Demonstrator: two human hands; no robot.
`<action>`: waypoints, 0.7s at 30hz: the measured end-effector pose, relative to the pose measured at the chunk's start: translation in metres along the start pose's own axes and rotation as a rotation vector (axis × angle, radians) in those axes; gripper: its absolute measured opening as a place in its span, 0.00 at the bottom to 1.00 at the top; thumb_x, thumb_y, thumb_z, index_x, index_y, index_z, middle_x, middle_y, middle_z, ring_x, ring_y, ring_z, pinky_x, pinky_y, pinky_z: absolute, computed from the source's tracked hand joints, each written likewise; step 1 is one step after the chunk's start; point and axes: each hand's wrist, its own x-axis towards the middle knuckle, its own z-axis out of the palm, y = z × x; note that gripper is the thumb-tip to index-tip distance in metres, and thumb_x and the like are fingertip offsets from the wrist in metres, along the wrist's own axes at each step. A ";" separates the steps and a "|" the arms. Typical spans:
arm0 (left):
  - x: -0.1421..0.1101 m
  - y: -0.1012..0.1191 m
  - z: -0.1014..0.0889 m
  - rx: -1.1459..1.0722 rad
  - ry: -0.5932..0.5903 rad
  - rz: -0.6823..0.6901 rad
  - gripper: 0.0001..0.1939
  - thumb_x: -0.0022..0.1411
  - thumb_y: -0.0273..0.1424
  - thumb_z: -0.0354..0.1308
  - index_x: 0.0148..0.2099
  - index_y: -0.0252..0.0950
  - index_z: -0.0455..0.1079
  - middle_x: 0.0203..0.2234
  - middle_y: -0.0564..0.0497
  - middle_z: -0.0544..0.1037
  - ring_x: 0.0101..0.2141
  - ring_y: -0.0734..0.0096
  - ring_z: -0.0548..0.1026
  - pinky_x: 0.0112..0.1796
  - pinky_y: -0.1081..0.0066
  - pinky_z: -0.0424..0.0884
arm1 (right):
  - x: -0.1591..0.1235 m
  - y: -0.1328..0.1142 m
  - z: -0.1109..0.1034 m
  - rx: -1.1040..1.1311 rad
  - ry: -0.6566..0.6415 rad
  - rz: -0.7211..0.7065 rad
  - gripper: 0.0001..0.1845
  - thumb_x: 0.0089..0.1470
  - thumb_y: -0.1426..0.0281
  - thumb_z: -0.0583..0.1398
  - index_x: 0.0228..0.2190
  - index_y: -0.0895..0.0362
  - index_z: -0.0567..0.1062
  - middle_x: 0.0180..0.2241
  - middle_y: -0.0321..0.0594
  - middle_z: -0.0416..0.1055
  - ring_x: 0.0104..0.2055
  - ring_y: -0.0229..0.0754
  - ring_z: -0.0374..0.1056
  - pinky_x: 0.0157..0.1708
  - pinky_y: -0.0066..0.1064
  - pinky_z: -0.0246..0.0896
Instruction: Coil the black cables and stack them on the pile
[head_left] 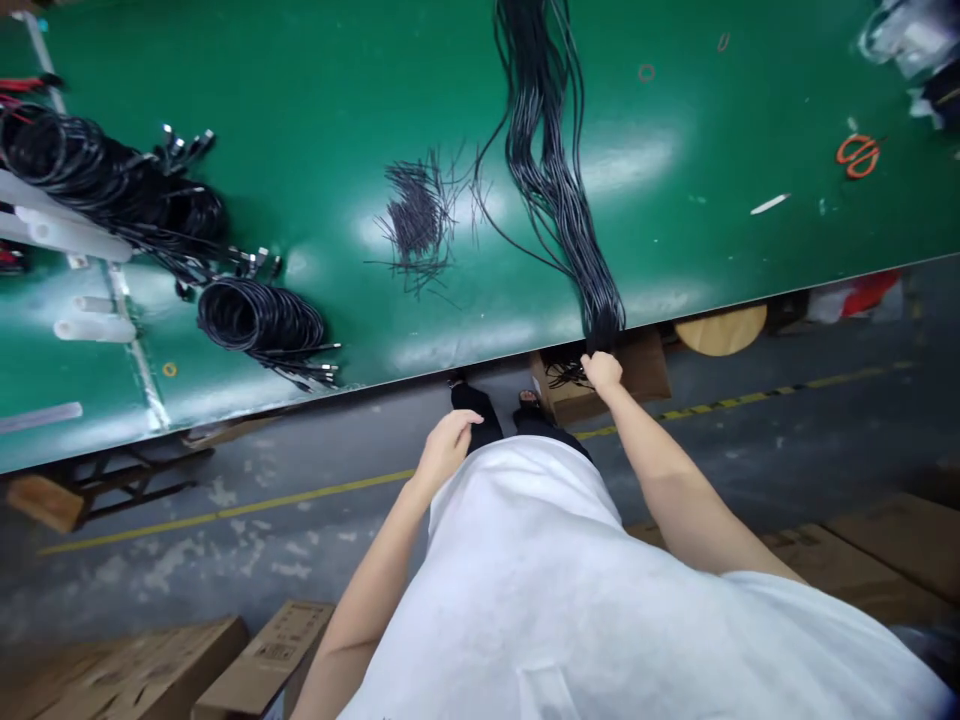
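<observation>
A long bundle of black cables (551, 150) runs down the green table and over its front edge. My right hand (603, 371) is closed around the bundle's near end, just past the edge and above an open cardboard box (646, 372). Some dark cable ends (564, 375) show inside that box. My left hand (450, 440) hangs in front of my body, apart from the table, with its fingers partly curled and close together; whether anything is in them is hidden. On the table left of the bundle lies a loose pile of short black ties or wire pieces (417, 212).
Coiled black cables (259, 318) with metal plugs lie at the left, near white rolls (94, 329). Orange-handled scissors (857, 157) and a white pen-like stick (770, 204) are on the right. A round wooden stool (722, 330) stands under the edge; cardboard boxes (266, 660) are behind me.
</observation>
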 end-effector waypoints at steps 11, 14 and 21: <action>-0.010 0.042 0.040 0.114 -0.136 0.007 0.17 0.69 0.27 0.44 0.51 0.38 0.72 0.47 0.47 0.79 0.49 0.64 0.75 0.52 0.62 0.70 | 0.059 0.102 -0.089 0.012 0.102 0.040 0.25 0.65 0.61 0.50 0.44 0.66 0.79 0.42 0.57 0.76 0.44 0.48 0.71 0.42 0.34 0.63; -0.022 0.037 0.042 0.116 -0.132 -0.046 0.16 0.70 0.29 0.44 0.51 0.37 0.71 0.47 0.46 0.78 0.49 0.63 0.74 0.52 0.62 0.70 | 0.061 0.094 -0.082 -0.017 0.171 0.021 0.23 0.64 0.62 0.54 0.50 0.66 0.76 0.50 0.61 0.72 0.51 0.52 0.69 0.46 0.36 0.62; -0.031 0.035 0.044 0.072 -0.081 -0.122 0.16 0.70 0.31 0.44 0.51 0.38 0.71 0.48 0.46 0.78 0.50 0.64 0.74 0.54 0.63 0.69 | 0.026 0.072 -0.069 -0.032 0.243 -0.112 0.25 0.68 0.61 0.47 0.52 0.63 0.73 0.50 0.60 0.72 0.53 0.52 0.69 0.51 0.40 0.61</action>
